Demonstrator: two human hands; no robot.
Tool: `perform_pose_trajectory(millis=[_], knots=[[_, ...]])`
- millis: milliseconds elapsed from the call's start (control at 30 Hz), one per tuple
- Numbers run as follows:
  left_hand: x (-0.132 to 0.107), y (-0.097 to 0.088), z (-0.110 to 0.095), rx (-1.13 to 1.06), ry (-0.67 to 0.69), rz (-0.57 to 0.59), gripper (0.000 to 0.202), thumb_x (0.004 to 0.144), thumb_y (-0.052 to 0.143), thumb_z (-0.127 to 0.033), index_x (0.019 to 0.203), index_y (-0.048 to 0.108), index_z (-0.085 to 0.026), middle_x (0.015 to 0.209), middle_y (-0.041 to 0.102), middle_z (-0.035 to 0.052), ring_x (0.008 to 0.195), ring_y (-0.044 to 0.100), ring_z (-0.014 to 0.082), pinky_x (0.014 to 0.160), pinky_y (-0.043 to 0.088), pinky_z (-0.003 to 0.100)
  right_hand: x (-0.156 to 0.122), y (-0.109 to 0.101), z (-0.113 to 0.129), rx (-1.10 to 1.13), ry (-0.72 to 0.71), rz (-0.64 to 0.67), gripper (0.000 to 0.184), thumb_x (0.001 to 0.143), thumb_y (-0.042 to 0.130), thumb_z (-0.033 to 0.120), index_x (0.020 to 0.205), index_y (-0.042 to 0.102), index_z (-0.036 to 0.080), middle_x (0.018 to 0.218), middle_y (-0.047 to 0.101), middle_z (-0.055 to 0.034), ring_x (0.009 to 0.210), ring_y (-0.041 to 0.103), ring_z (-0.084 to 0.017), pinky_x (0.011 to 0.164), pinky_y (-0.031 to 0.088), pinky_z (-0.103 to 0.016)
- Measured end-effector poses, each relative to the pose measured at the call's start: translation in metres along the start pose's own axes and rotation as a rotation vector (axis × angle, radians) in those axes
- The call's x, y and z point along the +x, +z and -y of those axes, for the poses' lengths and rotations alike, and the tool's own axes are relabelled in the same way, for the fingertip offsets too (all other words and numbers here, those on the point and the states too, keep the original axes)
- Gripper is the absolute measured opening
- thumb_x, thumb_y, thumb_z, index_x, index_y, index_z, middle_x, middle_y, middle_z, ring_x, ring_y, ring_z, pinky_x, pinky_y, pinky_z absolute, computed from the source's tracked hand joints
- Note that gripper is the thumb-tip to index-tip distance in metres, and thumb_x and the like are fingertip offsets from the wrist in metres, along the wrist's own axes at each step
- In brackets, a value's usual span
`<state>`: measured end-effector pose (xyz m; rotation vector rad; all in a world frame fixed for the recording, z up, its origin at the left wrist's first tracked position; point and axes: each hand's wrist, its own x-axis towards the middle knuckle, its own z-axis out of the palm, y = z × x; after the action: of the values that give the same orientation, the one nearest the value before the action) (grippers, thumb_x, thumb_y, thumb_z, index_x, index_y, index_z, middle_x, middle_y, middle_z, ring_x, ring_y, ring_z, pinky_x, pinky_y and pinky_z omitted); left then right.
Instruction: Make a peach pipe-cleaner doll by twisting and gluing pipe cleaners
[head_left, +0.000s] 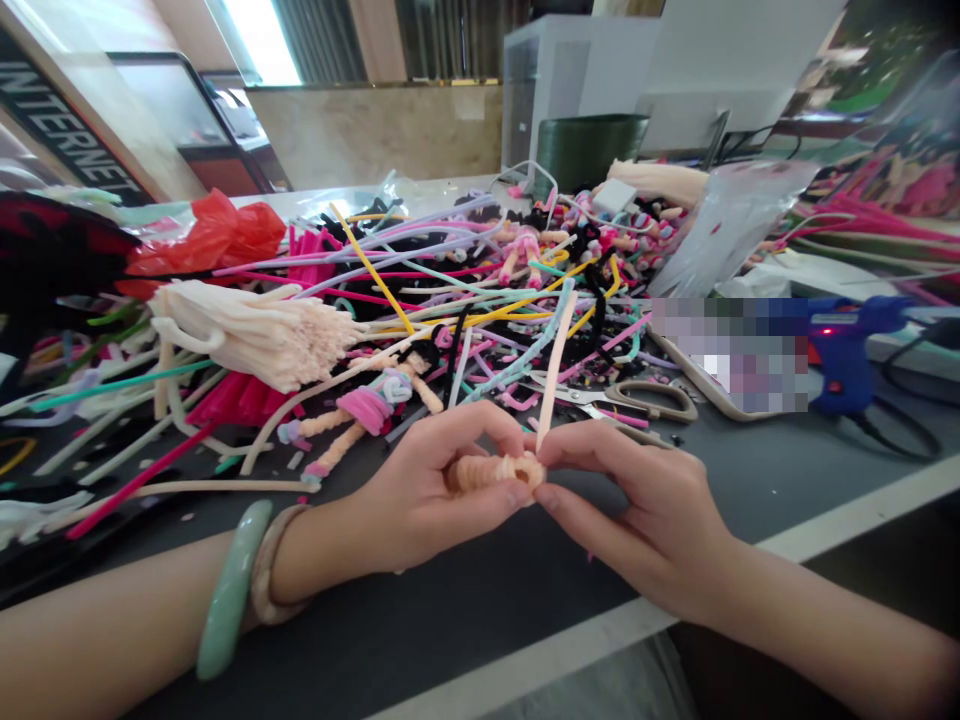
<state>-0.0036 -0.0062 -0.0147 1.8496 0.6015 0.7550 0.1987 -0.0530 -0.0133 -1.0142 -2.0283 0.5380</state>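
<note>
My left hand point(431, 490) is wrapped round a peach pipe cleaner coil point(480, 472), a ribbed tube whose open end faces right. From that end a loose pale strand point(557, 370) sticks up and away. My right hand point(637, 510) pinches at the coil's right end, thumb and forefinger closed by the base of the strand; its fingertips partly hide the grip. Just beyond my left hand lies a small pipe cleaner doll point(367, 405) with peach limbs and a pink wrap. Scissors point(622, 398) rest on the table past my right hand.
Loose pipe cleaners in many colours point(450, 290) are heaped across the dark table point(420, 610). A cream pipe cleaner bundle point(255, 330) lies at left, near a red plastic bag point(217, 235). To the right are a blue glue gun point(844, 355) with a cord and a partly blurred phone-like object point(739, 405).
</note>
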Motion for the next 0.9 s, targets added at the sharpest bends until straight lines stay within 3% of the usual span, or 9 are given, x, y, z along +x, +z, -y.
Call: perform_pose_trajectory(millis=[167, 367, 567, 900], knots=[[-0.0015, 0.0001, 0.0009, -0.002, -0.005, 0.01, 0.014, 0.088, 0.057, -0.031, 0.092, 0.052, -0.019, 0.066, 0.05, -0.0026, 0.056, 0.042, 0.0085, 0.048, 0.033, 0.02, -0.0018, -0.0005, -0.0001, 0.046, 0.008, 0.016, 0.021, 0.087, 0.059, 0.015, 0.106, 0.052, 0.023, 0.092, 0.072, 0.0024, 0.045, 0.057, -0.003, 0.044, 0.045, -0.013], [-0.0002, 0.0008, 0.0004, -0.003, 0.004, -0.01, 0.012, 0.087, 0.057, -0.029, 0.091, 0.052, -0.018, 0.068, 0.053, -0.0021, 0.058, 0.045, 0.0082, 0.049, 0.035, 0.02, -0.0014, 0.0001, -0.0014, 0.057, -0.003, 0.027, 0.022, 0.09, 0.056, 0.012, 0.108, 0.053, 0.024, 0.093, 0.071, 0.0058, 0.049, 0.057, -0.001, 0.054, 0.048, -0.011], [0.0022, 0.0025, -0.0002, -0.059, 0.079, 0.015, 0.008, 0.086, 0.057, -0.022, 0.09, 0.052, -0.017, 0.075, 0.058, -0.0005, 0.058, 0.046, 0.0066, 0.052, 0.038, 0.019, -0.0006, 0.0002, -0.0025, -0.029, -0.007, 0.001, 0.019, 0.091, 0.053, 0.011, 0.106, 0.055, 0.023, 0.08, 0.067, 0.0076, 0.059, 0.059, -0.001, 0.058, 0.043, -0.009], [-0.0019, 0.0009, 0.0014, -0.073, -0.034, 0.021, 0.013, 0.089, 0.056, -0.029, 0.093, 0.05, -0.018, 0.066, 0.048, -0.0042, 0.053, 0.036, 0.0062, 0.047, 0.031, 0.018, -0.0035, -0.0014, -0.0009, 0.009, 0.002, 0.017, 0.022, 0.089, 0.051, 0.007, 0.106, 0.054, 0.022, 0.079, 0.063, 0.0082, 0.058, 0.055, -0.001, 0.058, 0.042, -0.009]])
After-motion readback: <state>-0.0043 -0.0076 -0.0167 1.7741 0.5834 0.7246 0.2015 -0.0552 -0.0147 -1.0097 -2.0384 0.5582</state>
